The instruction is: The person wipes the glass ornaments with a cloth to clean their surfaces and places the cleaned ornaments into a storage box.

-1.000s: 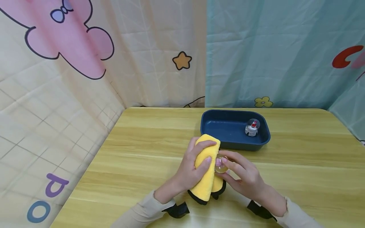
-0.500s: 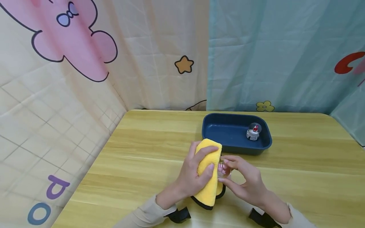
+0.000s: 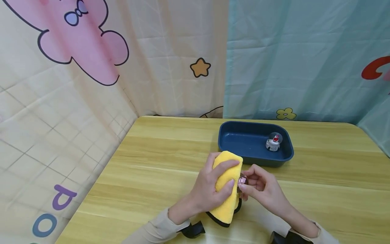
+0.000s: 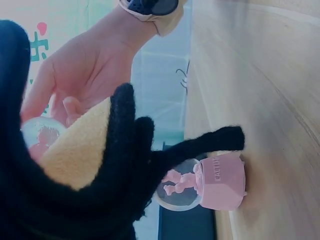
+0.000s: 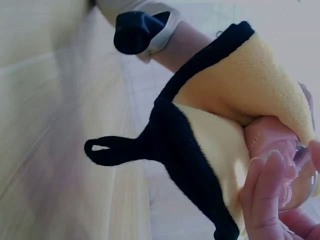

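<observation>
My left hand (image 3: 202,193) grips a folded yellow cloth (image 3: 226,193) with black edging. Tucked into its fold is the pink base of a small snow globe (image 5: 270,134), seen best in the right wrist view. The clear dome pokes out on the cloth's right side, where the thumb and fingers of my right hand (image 3: 268,193) pinch it. Pink figures show inside the dome. A second pink snow globe (image 4: 222,181), with raised lettering on its base, stands on the table in the left wrist view; the hands and cloth hide it in the head view.
A dark blue rectangular bin (image 3: 256,160) stands on the wooden table (image 3: 146,149) beyond the hands. Inside, at its right end, sits a snow globe (image 3: 273,145) with a white base and red figure. Printed curtains (image 3: 170,51) hang behind and to the left.
The right hand's fingers have shifted on the dome, with the thumb now across its near side. The left hand keeps its grip on the cloth. The head view has shifted slightly.
</observation>
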`<control>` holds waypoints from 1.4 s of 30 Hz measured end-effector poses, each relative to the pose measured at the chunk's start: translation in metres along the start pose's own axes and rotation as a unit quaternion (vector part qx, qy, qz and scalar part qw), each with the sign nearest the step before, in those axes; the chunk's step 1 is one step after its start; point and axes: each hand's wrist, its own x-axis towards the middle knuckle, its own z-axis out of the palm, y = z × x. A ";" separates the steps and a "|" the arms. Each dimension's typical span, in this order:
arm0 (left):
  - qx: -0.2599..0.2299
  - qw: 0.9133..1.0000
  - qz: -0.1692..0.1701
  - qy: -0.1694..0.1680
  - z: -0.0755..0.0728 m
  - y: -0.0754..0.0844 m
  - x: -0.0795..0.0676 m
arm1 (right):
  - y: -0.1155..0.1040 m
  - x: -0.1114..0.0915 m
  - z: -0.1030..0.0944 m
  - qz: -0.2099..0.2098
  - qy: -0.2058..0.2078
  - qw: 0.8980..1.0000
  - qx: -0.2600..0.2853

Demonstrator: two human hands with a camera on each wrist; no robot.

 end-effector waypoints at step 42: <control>-0.155 0.975 -0.147 0.067 -0.031 -0.006 0.019 | 0.051 0.075 -0.113 0.070 0.029 0.803 -0.592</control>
